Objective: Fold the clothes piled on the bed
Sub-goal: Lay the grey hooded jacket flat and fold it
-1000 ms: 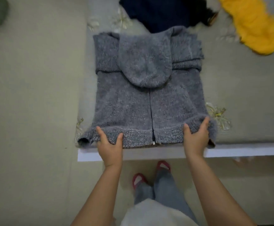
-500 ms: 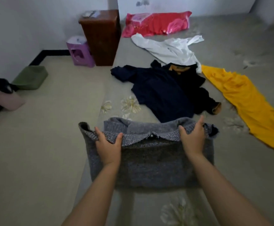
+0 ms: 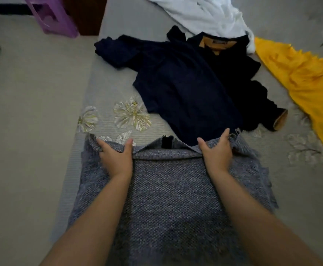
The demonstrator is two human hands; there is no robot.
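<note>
At the near edge of the bed (image 3: 176,14), I have both hands on the grey knit hoodie (image 3: 172,198), which lies spread on the sheet right in front of me. My left hand (image 3: 116,157) pinches the hem at its far left corner, thumb on top and fingers tucked under the ribbed band; my right hand (image 3: 217,150) clamps the same band on the right side in the same way. Between them the zip opening gapes a little, dark inside.

I judge this a thick, soft, fairly heavy knit: it will sag between my grips and hold a crease loosely, not sharply. It is not slippery, so a pinch at each corner should carry it, but the fuzzy edge on the right looks ragged and could drag out of line. The ribbed band seems the firmest place to hold.

Beyond the hoodie, touching its far edge, lies the navy shirt (image 3: 183,87), partly over a black garment with an orange collar lining (image 3: 241,73). A yellow cloth (image 3: 306,81) stretches along the right, and a white shirt (image 3: 201,14) sits at the far end. All three look unfolded.

No basket or bin for clothes shows; only a purple stool (image 3: 49,16) stands on the floor beside a brown cabinet (image 3: 87,16).
</note>
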